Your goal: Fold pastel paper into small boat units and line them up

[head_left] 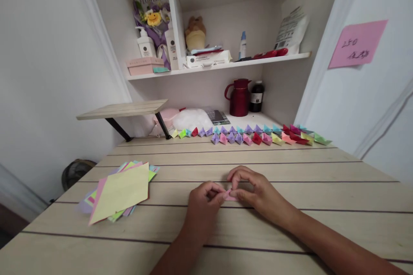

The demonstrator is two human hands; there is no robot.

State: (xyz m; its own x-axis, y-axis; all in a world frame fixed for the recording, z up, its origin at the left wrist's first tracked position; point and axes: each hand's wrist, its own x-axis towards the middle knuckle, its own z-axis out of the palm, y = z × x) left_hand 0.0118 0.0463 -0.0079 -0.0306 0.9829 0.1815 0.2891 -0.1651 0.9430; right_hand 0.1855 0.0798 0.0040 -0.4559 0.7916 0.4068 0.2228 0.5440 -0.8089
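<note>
A small folded piece of pink paper (229, 196) is pinched between my two hands, just above the wooden table (290, 232). My left hand (205, 202) grips its left end between thumb and fingers. On the other side, my right hand (254, 187) has its thumb and fingertips closed on the right end. Most of the paper is hidden behind the fingers, so its folded shape cannot be made out. To the left lies a loose stack of coloured paper sheets (125, 191), with a pale yellow sheet on top.
Folded paper boats (238, 138) in several colours line the table's back edge in two rows. A small raised wooden shelf (125, 109) on black legs stands back left. Behind are a dark red jug (239, 99), a dark bottle (257, 96) and a white cabinet shelf (219, 63) holding bottles and boxes.
</note>
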